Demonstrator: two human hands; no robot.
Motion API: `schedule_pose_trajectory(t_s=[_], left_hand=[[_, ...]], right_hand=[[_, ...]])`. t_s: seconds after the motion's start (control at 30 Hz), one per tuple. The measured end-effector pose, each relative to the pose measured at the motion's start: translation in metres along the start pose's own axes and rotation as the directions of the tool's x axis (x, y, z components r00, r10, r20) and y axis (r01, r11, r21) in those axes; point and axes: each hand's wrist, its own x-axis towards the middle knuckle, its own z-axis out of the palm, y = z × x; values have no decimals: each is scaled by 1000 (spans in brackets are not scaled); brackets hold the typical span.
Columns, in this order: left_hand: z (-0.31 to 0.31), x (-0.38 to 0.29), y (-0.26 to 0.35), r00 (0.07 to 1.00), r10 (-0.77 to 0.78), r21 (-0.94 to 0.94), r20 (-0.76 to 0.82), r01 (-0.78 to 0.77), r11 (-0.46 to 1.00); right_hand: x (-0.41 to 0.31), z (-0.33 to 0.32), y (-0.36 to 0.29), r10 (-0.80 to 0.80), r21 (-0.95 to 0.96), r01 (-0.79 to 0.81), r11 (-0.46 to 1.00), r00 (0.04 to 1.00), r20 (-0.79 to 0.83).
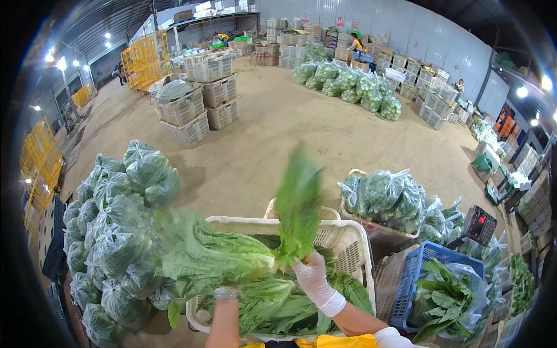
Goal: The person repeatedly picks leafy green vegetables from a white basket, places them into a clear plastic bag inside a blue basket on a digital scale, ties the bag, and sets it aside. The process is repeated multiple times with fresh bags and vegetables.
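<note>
A large head of long-leaf lettuce lies across my left forearm, its pale cut base pointing right. The left hand itself is hidden behind the leaves; only the wrist with a grey band shows, and the head seems held up by it. My right hand, in a thin white glove, grips the lower end of an upright green leaf bunch, blurred at its tip. This bunch is close beside the pale base. Below both hands, a white plastic crate holds more loose lettuce.
Bagged greens are piled at left. At right stand a crate of bagged vegetables, a blue basket with leaves in a plastic bag, and a scale display. Stacked crates and more bags are farther off.
</note>
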Motion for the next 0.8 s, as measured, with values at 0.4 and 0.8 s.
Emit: schedule_pose_trajectory(t_s=[0.4, 0.8], left_hand=[[-17, -24, 19, 986, 123, -5, -111, -124, 992], [-48, -99, 57, 930, 57, 195, -363, 16, 981]], right_hand=[[150, -126, 5, -228, -932, 109, 344, 973, 30], [70, -239, 146, 508, -988, -156, 2, 851, -134]])
